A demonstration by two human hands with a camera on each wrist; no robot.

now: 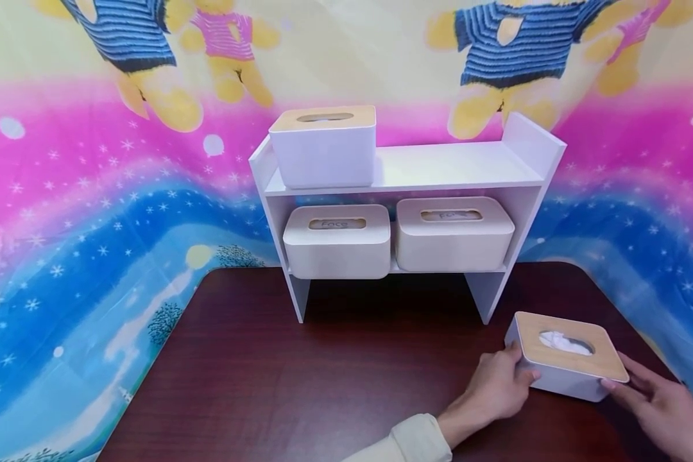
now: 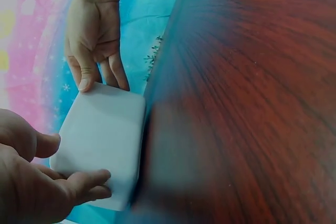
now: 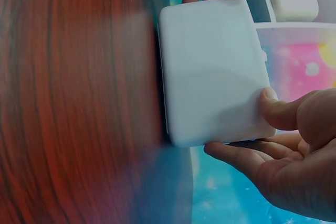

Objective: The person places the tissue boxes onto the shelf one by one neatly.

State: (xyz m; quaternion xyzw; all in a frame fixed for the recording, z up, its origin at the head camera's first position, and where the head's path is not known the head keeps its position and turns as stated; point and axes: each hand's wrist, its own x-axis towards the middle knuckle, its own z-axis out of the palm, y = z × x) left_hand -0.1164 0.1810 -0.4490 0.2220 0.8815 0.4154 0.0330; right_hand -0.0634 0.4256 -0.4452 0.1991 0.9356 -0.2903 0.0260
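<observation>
Both hands hold a tissue box [image 1: 572, 366] between them at the right of the table. The box is white with a wood-coloured lid, and white tissue shows in its oval slot. At its left end the left hand [image 1: 496, 385] grips it, thumb along the near side. From the right end the right hand [image 1: 664, 407] holds it, its thumb near the front corner. The left wrist view shows the box's pale side [image 2: 102, 135] with the left hand [image 2: 31, 174] below. In the right wrist view the right hand [image 3: 294, 156] holds the lower end.
A white two-tier shelf [image 1: 456, 163] stands at the back of the dark wood table [image 1: 323, 385]. On its top left sits a wood-lidded tissue box [image 1: 326, 154]. Two cream tissue boxes, a left one [image 1: 337, 253] and a right one [image 1: 453, 247], fill the lower tier. A patterned cloth [image 1: 92, 256] hangs behind.
</observation>
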